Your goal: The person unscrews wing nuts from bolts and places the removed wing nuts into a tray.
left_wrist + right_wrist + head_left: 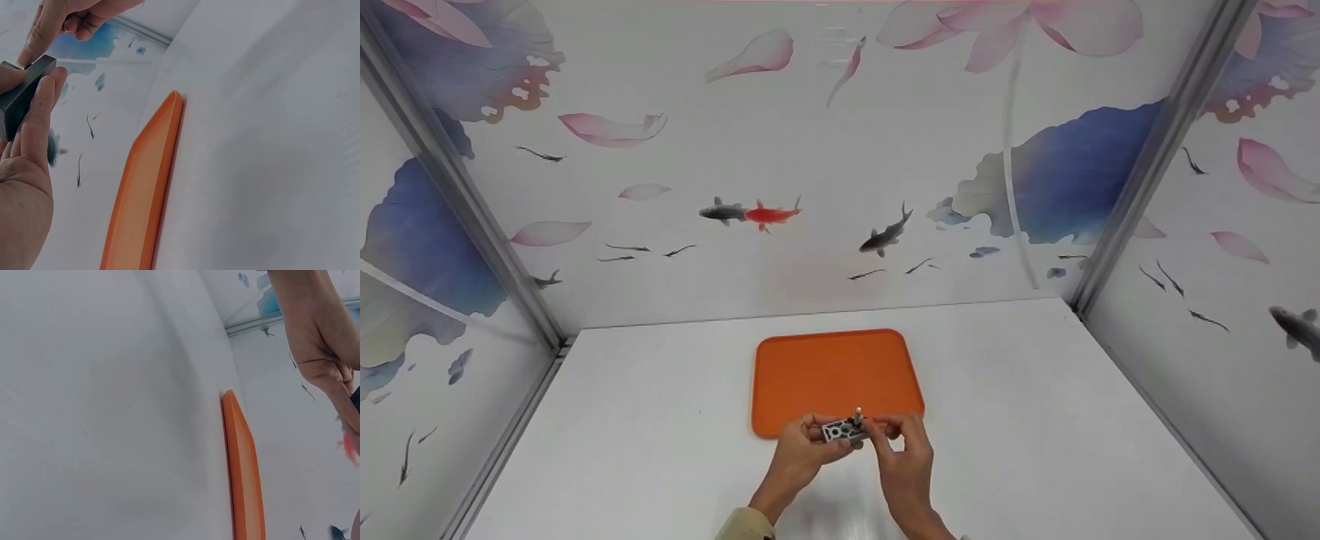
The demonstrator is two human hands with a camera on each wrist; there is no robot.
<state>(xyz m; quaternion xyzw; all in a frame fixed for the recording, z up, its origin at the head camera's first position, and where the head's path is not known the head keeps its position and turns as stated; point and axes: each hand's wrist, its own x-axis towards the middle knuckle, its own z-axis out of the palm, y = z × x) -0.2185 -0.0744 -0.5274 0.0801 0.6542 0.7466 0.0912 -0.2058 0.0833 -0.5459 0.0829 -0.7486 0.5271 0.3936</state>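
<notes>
Above the near edge of the orange tray (840, 379), both hands meet at a small grey metal block (835, 431) with round holes in its face. My left hand (801, 454) holds the block by its left end, thumb in front and fingers behind. My right hand (906, 454) grips its right end, thumb beside a short silver pin (859, 413) that stands up from the block. The left wrist view shows the block's plain side (25, 93) between the left thumb and fingers, a right fingertip on its upper end. In the right wrist view, only the block's dark edge (356, 398) shows.
The tray lies flat on a white table (645, 405). Printed panels with fish and petals enclose the back (825, 165) and both sides. Metal corner posts (1155, 165) join them.
</notes>
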